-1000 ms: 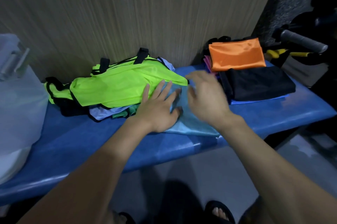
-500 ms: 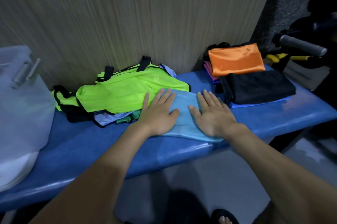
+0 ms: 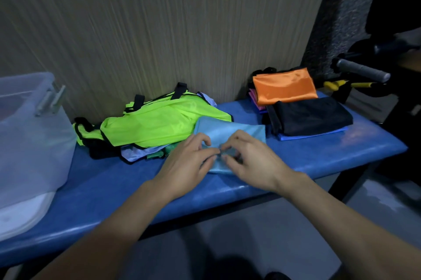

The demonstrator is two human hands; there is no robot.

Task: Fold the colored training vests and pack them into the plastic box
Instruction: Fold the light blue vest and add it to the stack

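Slippage was judged likely, since the light blue vest (image 3: 230, 134) at mid-frame on the desk (image 3: 114, 179) was pinched by the fingers of both the left hand (image 3: 189, 161) and the right hand (image 3: 250, 161) only at one small gathered spot, so the fold could be pulled open.

You have two hands, the left hand (image 3: 189, 161) and right hand (image 3: 252, 161), on one light blue vest (image 3: 230, 130). Left of them: one loose pile of vests (image 3: 159, 129) and one plastic box (image 3: 29, 134). To their right: one stack of folded vests (image 3: 300, 106).
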